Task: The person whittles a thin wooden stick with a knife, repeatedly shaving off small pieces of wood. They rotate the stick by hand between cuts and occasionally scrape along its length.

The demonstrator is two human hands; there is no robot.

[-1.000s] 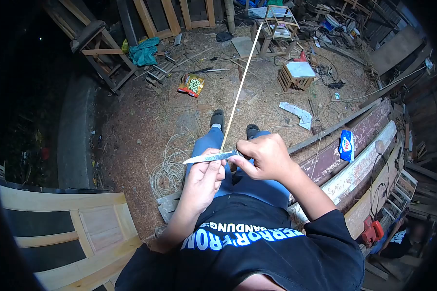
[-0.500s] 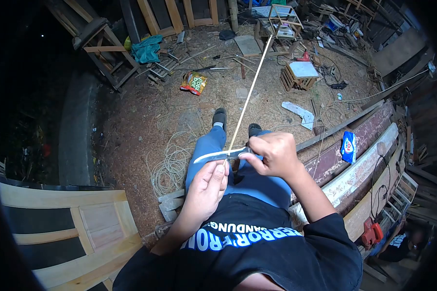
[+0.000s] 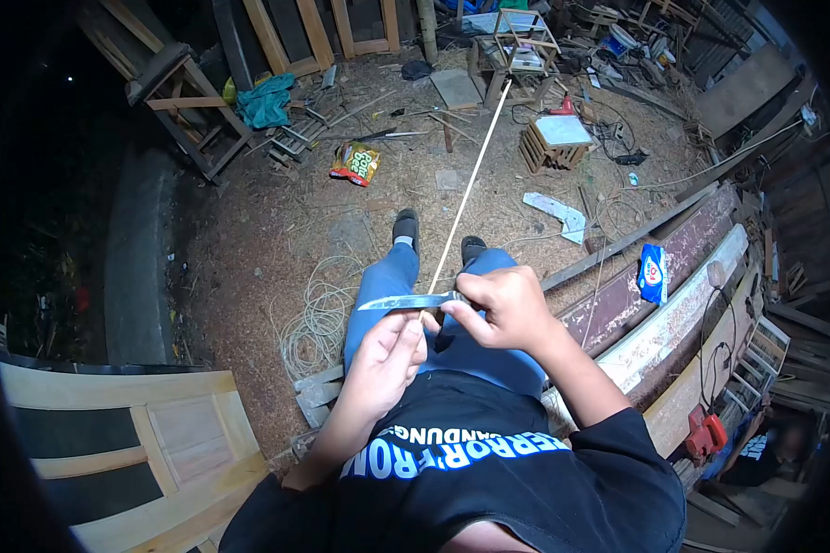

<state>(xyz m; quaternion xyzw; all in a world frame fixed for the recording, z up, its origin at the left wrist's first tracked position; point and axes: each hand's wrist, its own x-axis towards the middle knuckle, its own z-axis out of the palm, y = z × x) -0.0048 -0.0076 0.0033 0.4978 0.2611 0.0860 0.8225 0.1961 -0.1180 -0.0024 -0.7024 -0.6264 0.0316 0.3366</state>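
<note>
My right hand is closed round the dark handle of a knife, whose curved blade points left. The blade lies across a long thin pale strip, close above my left fingertips. My left hand pinches the near end of the strip between thumb and fingers. From there the strip runs forward and slightly right, over the gap between my feet, to near a small wooden frame.
Coiled cord lies left of my legs. Long boards and a red tool are at the right, a panelled wooden door at lower left. A snack bag and a white-topped crate stand ahead. Another person sits at lower right.
The knife blade has turned so its flat side shows brighter. The whole view has shifted slightly, with hands and surroundings a little further left. Both hands keep their holds.
</note>
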